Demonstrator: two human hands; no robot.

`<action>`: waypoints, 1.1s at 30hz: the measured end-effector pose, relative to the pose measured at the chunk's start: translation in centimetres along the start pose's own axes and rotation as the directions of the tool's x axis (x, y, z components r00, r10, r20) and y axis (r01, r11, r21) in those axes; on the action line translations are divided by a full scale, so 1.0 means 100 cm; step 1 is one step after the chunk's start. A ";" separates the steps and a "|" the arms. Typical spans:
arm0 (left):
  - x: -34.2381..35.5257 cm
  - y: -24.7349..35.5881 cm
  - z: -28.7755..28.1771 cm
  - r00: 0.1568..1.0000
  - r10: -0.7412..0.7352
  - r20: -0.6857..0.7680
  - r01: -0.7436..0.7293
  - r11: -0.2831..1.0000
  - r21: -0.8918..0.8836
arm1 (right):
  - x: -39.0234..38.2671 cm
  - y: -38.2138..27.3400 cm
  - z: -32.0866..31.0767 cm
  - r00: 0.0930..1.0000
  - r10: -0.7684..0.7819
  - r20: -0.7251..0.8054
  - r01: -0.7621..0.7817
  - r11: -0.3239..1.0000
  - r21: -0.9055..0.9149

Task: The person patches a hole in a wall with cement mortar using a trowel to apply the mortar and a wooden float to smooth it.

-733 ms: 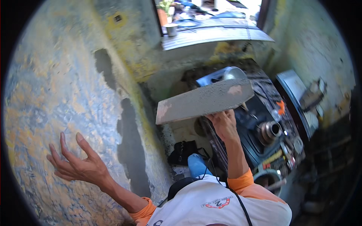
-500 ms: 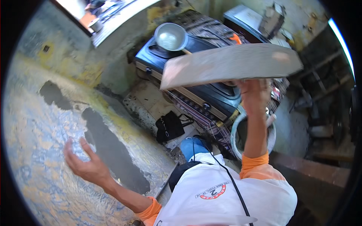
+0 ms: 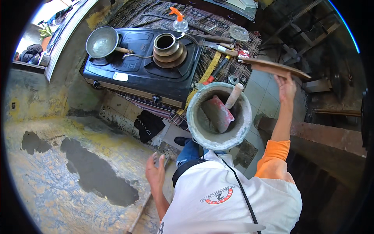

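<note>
My right hand (image 3: 287, 89) is raised at the right, its fingers closed on a long flat wooden board (image 3: 274, 67), seen nearly edge-on. My left hand (image 3: 156, 173) is empty with its fingers apart, low in front of the wall and beside my shirt. Between my arms stands a round bucket (image 3: 191, 126) smeared with grey mortar. A trowel with a reddish, mortar-stained blade (image 3: 218, 114) and a pale handle leans inside it. On the peeling wall (image 3: 43, 187) to the left are dark grey patches of mortar (image 3: 97, 175).
A black gas stove (image 3: 136, 72) carries a pan (image 3: 102, 42) and a brass-coloured pot (image 3: 166, 50). The patterned cloth around it holds a spray bottle (image 3: 180, 22), a yellow folding rule (image 3: 212, 68) and several tools. A black bag (image 3: 148, 125) lies below the stove.
My right hand has carried the board rightward, away from over the stove, and turned it edge-on. My left hand has drawn back from the wall toward my body. The view has shifted, showing the bucket fully.
</note>
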State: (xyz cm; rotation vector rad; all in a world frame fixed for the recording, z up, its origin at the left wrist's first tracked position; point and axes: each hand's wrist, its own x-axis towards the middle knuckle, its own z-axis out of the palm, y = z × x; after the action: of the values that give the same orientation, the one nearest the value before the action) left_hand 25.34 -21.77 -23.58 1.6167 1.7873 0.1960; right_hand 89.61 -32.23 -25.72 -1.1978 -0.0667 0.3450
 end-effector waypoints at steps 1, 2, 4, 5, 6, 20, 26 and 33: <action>-0.003 0.011 0.013 0.998 0.025 0.053 -0.023 0.998 -0.055 | 0.009 0.022 -0.015 0.995 0.084 0.055 -0.086 0.996 0.033; -0.008 0.021 0.024 0.994 0.048 0.099 -0.037 0.993 -0.110 | 0.016 0.043 -0.026 0.978 0.170 0.117 -0.178 0.982 0.062; -0.013 0.038 0.044 0.995 0.057 0.084 -0.042 0.985 -0.167 | 0.013 0.085 -0.001 0.930 0.329 0.162 -0.345 0.935 0.084; -0.017 0.047 0.053 0.994 0.076 0.080 -0.055 0.972 -0.230 | 0.007 0.100 0.020 0.899 0.382 0.215 -0.407 0.909 0.087; -0.023 0.057 0.059 0.996 0.058 0.061 -0.043 0.974 -0.222 | 0.003 0.112 0.037 0.861 0.433 0.269 -0.469 0.879 0.085; -0.091 0.104 0.161 0.997 -0.049 -0.065 -0.013 0.698 -0.716 | 0.034 0.169 0.061 0.444 0.716 0.539 -0.600 0.684 -0.414; -0.090 0.113 0.168 0.995 -0.076 -0.061 0.003 0.646 -0.763 | 0.021 0.126 0.021 0.478 0.729 0.490 -0.462 0.683 -0.566; -0.090 0.118 0.174 0.992 -0.102 -0.070 0.008 0.620 -0.785 | -0.030 0.042 0.019 0.700 0.388 0.599 0.053 0.809 -0.586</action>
State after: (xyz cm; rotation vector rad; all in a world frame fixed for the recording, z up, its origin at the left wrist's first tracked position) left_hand 44.74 -33.45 -26.44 0.9037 1.4795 0.9249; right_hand 85.39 -30.04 -28.48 -1.6111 -0.7808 1.0085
